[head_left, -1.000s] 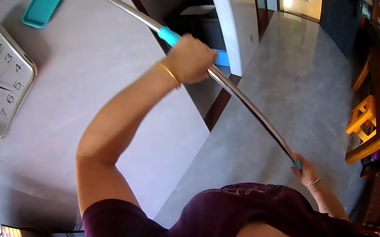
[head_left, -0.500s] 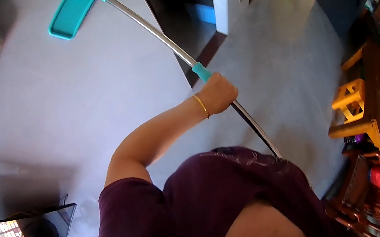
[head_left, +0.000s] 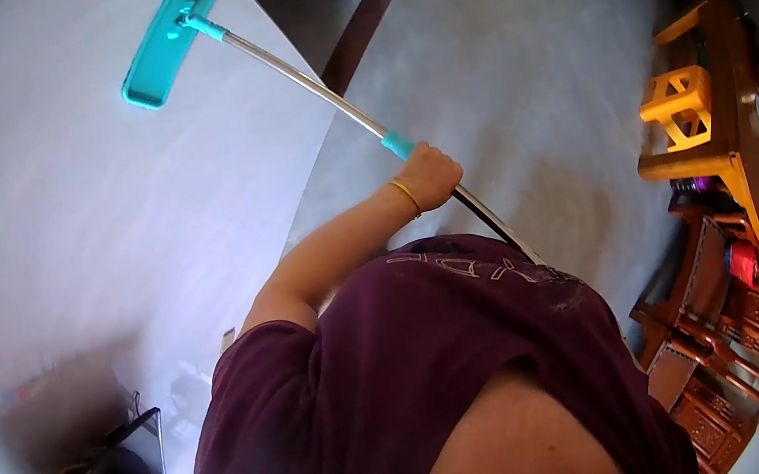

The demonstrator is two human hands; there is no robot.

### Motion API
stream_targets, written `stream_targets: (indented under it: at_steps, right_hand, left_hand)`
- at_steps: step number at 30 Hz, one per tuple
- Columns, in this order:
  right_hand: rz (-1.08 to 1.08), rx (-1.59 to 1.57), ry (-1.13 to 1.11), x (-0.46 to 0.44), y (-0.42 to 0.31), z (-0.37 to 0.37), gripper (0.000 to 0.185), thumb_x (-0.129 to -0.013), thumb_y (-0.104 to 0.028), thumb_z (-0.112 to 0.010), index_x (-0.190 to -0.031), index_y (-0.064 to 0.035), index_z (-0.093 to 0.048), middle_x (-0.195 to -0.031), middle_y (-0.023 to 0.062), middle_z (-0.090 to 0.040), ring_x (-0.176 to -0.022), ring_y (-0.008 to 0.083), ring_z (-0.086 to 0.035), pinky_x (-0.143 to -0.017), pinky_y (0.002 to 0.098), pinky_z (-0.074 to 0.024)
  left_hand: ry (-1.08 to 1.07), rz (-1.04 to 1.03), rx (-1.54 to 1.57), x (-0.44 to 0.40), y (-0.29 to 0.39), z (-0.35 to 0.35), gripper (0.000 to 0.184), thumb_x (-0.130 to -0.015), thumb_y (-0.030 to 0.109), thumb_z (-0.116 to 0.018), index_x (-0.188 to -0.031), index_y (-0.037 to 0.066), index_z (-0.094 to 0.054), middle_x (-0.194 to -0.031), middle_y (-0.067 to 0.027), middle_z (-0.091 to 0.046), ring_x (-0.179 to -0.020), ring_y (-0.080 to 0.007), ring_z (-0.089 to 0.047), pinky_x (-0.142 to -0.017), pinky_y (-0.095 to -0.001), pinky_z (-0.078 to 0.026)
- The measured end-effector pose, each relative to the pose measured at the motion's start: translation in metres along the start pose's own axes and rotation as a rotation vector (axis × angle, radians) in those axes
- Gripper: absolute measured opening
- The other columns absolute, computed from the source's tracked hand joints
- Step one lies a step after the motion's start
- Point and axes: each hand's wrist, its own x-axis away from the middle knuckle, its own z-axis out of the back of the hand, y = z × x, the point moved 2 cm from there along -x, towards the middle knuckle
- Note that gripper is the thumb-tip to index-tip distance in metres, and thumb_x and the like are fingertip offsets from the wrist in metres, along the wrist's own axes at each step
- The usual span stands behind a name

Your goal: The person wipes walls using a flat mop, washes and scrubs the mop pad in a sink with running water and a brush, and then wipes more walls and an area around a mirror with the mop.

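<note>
My left hand [head_left: 431,175] is wrapped around the metal pole of a flat mop [head_left: 301,80], just below its teal grip. A yellow bangle circles that wrist. The mop's long teal head [head_left: 164,60] is raised at the upper left, in front of the pale wall [head_left: 90,207]; whether it touches the wall I cannot tell. From my fist the pole slants down to the right and passes out of sight behind my dark purple shirt [head_left: 402,365]. My right hand is out of view.
On the right stand a wooden table [head_left: 734,114] with various items on it, a yellow stool [head_left: 679,105] and carved wooden chairs [head_left: 702,282]. A dark screen [head_left: 140,462] reflects windows at lower left. The doorway's dark threshold [head_left: 360,37] crosses the grey floor [head_left: 513,71].
The mop head appears lower and more fully in view. My view has shifted, so the wall clock has mostly left the frame at the left. My left hand keeps its hold on the pole.
</note>
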Motion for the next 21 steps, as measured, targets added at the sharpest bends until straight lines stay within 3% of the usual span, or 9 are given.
stream_targets:
  at_steps: [3,7,11,17,21]
  right_hand:
    - [-0.103,0.034,-0.011,0.027,-0.038,0.021,0.022,-0.076,-0.023,-0.060,-0.088,-0.0048,-0.055,-0.086,0.0241,-0.060,-0.086,0.0415,-0.057,-0.072,0.0468,-0.0456]
    - [-0.272,0.031,-0.183,0.049,-0.071,0.050,0.027,-0.073,-0.024,-0.062,-0.086,-0.0027,-0.055,-0.084,0.0224,-0.061,-0.084,0.0407,-0.058,-0.072,0.0459,-0.0463]
    - [-0.210,0.079,-0.148,0.076,-0.062,0.037,0.022,-0.073,-0.020,-0.060,-0.084,-0.0019,-0.054,-0.084,0.0234,-0.060,-0.082,0.0416,-0.057,-0.073,0.0458,-0.0463]
    - [-0.340,0.137,-0.249,0.089,-0.088,0.063,0.021,-0.076,-0.020,-0.059,-0.085,-0.0012,-0.056,-0.084,0.0244,-0.061,-0.080,0.0404,-0.059,-0.072,0.0461,-0.0479]
    - [-0.311,0.172,-0.303,0.091,-0.095,0.063,0.022,-0.077,-0.020,-0.059,-0.089,-0.0022,-0.054,-0.082,0.0223,-0.062,-0.078,0.0397,-0.060,-0.071,0.0459,-0.0491]
  left_hand:
    - [-0.043,-0.014,0.038,0.007,0.005,-0.023,0.010,-0.073,0.021,-0.058,-0.066,0.014,-0.060,-0.065,-0.0057,-0.062,-0.065,-0.0231,-0.061,-0.061,-0.0371,-0.040]
    - [-0.097,-0.033,0.073,0.011,0.013,-0.048,0.011,-0.074,0.024,-0.058,-0.071,0.014,-0.061,-0.068,-0.0052,-0.062,-0.069,-0.0238,-0.061,-0.063,-0.0382,-0.040]
    - [-0.164,-0.048,0.148,0.020,0.022,-0.070,0.011,-0.074,0.026,-0.061,-0.072,0.014,-0.062,-0.069,-0.0050,-0.062,-0.070,-0.0240,-0.061,-0.064,-0.0381,-0.041]
    - [-0.214,-0.061,0.247,0.024,0.023,-0.106,0.016,-0.074,0.030,-0.063,-0.076,0.015,-0.063,-0.073,-0.0055,-0.063,-0.074,-0.0238,-0.062,-0.067,-0.0384,-0.041]
    - [-0.346,-0.043,0.309,0.022,0.013,-0.114,0.018,-0.073,0.032,-0.065,-0.078,0.015,-0.063,-0.076,-0.0055,-0.063,-0.079,-0.0233,-0.061,-0.069,-0.0389,-0.041]
